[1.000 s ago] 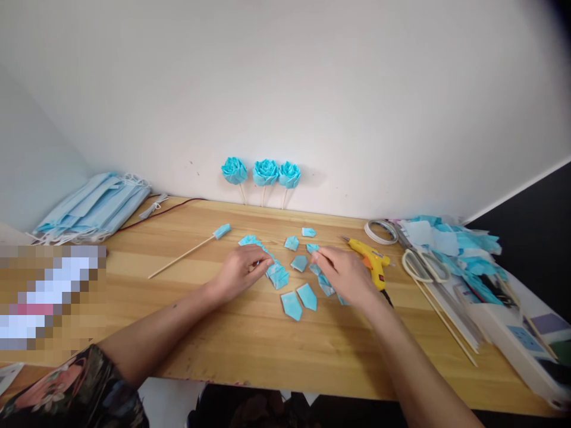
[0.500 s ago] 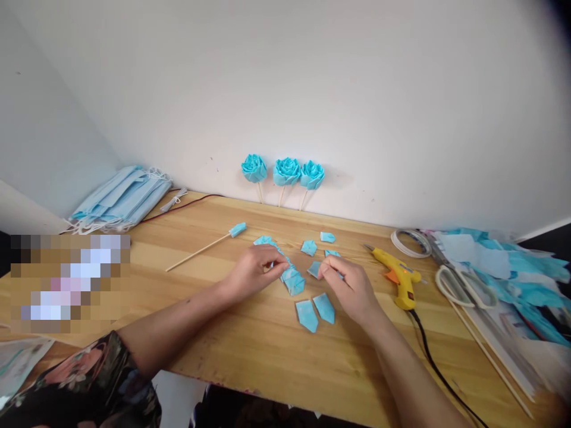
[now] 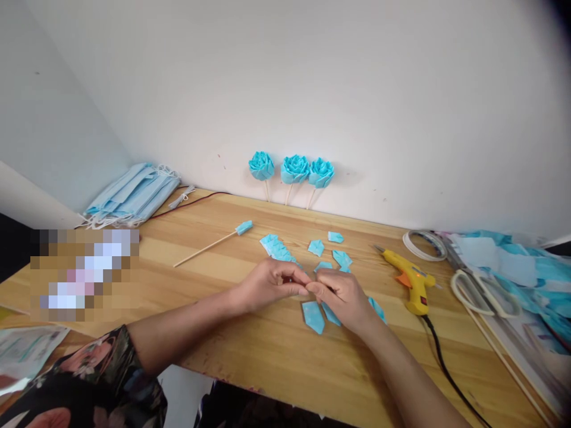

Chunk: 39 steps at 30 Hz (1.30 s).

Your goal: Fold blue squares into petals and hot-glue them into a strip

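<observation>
At centre frame our left hand (image 3: 272,285) and right hand (image 3: 341,297) meet fingertip to fingertip over the wooden table (image 3: 267,356), fingers narrowed; what they pinch we cannot tell. Blue fabric petals (image 3: 313,316) lie beside them: light, soft, probably best pinched at an edge.

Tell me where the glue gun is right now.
The yellow glue gun lies on the table, to the right of the right hand, left of the scissors.
</observation>
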Each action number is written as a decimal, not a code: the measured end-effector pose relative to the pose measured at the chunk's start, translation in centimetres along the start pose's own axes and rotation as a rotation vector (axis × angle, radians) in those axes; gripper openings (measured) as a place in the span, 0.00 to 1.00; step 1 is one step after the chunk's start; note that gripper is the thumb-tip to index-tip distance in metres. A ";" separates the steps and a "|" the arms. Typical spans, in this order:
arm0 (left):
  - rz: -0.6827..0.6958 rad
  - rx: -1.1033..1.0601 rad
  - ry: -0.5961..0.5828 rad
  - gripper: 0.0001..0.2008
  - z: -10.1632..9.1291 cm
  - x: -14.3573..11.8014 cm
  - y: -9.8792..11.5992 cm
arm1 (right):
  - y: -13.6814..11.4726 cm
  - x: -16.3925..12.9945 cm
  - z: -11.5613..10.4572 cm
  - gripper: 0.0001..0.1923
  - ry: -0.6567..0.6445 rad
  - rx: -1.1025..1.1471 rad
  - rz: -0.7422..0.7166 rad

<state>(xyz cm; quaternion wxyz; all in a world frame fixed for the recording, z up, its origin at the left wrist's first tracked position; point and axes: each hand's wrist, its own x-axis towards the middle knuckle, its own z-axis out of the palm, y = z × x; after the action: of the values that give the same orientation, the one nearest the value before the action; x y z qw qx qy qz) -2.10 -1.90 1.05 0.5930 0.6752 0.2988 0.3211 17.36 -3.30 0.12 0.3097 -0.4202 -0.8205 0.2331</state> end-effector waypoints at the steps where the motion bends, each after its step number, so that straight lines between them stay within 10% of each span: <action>1: -0.001 -0.017 -0.005 0.07 -0.1 0.0 0.0 | -0.1 0.0 0.0 0.29 -0.014 0.037 -0.004; 15: -0.072 -0.496 -0.049 0.12 0.1 0.1 -0.4 | -0.4 -0.3 0.0 0.26 0.042 -0.065 -0.003; 39: -0.129 -0.448 -0.308 0.14 -0.3 -0.6 -0.2 | -2.0 -0.7 0.3 0.28 -0.051 -0.018 -0.258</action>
<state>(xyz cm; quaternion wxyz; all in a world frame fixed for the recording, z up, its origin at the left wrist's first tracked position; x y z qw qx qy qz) -2.73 -2.20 0.86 0.7853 0.5475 0.1692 0.2343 16.38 -4.99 0.98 0.3124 -0.3079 -0.8773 0.1947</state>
